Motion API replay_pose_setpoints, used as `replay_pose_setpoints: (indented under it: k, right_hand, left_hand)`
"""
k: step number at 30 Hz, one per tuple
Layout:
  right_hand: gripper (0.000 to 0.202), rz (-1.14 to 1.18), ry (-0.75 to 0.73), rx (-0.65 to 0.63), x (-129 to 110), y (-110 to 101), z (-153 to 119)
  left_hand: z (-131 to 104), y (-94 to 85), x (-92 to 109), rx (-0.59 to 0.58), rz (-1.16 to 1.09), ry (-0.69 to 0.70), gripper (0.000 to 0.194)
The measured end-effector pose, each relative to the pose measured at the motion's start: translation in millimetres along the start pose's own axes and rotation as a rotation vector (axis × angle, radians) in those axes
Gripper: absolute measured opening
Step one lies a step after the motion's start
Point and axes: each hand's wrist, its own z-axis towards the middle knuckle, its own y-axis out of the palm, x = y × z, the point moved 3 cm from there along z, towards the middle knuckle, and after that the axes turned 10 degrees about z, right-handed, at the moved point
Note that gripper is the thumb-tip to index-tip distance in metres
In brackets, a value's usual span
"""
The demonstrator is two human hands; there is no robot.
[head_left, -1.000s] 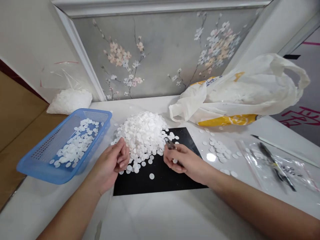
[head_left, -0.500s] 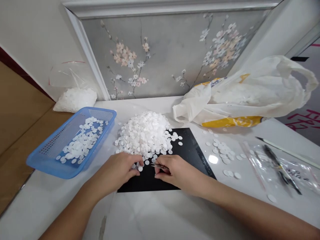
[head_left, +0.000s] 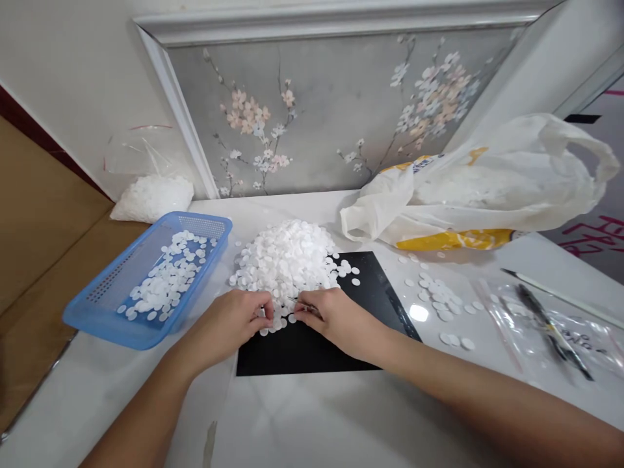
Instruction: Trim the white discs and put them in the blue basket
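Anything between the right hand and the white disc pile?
Nothing visible: the right hand is at the near edge of the white disc pile; the left hand is to one side, not between.

Head-worn view, facing forward, angled down

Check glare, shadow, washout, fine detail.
Head view: bright glare spot on the white table, beside the black mat; head view: white disc pile nearly washed out; head view: soft shadow beneath the right forearm; head view: metal tool in right hand mostly hidden.
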Motion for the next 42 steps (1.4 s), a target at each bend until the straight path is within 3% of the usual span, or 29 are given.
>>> replay_pose_setpoints:
  k: [4, 7, 10, 16, 19, 23, 27, 34, 37, 42]
  right_hand:
    - [0.008, -0.163, 0.044, -0.009, -8.0, 7.2, 9.0]
    - [0.006, -0.11, 0.084, -0.054, -7.0, 9.2, 10.1]
    - [0.009, 0.072, 0.088, -0.051, -1.4, 5.0, 5.6]
    - [0.011, 0.741, 0.174, -0.096, 15.1, -17.0, -7.6]
    - [0.01, 0.705, 0.178, -0.052, 21.6, -25.6, -7.4]
    - [0.013, 0.289, 0.113, 0.041, 20.4, -23.0, -2.4]
    - [0.004, 0.032, -0.021, 0.078, 9.8, -11.7, 1.4]
    - [0.007, -0.011, -0.042, 0.027, 9.9, -8.0, 2.0]
    - [0.004, -0.005, -0.046, 0.018, 8.3, -9.3, 1.6]
    - [0.005, 0.028, -0.031, -0.011, 5.2, -12.3, 0.8]
  left_hand:
    - [-2.5, -0.8, -3.7, -0.01, -0.002, 0.014, 0.011]
    - [-4.2, 2.3, -6.8, 0.011, -0.095, 0.012, 0.013]
    - [-3.2, 7.5, -6.8, 0.027, -0.331, 0.005, 0.02]
    - [0.7, 18.1, 4.2, -0.113, -0.85, 0.024, 0.012]
    - [0.6, 15.8, 2.0, -0.089, -0.909, -0.01, 0.006]
    - [-0.3, 8.7, -5.2, -0.032, -0.901, -0.08, 0.017]
    - [0.6, 5.4, -5.6, 0.005, -0.757, -0.034, 0.031]
    - [2.1, 16.6, 0.0, -0.043, -0.178, -0.017, 0.009]
    - [3.4, 17.7, 4.2, -0.013, -0.097, 0.037, 0.01]
    - [4.5, 17.4, 6.0, 0.024, -0.148, 0.046, 0.008]
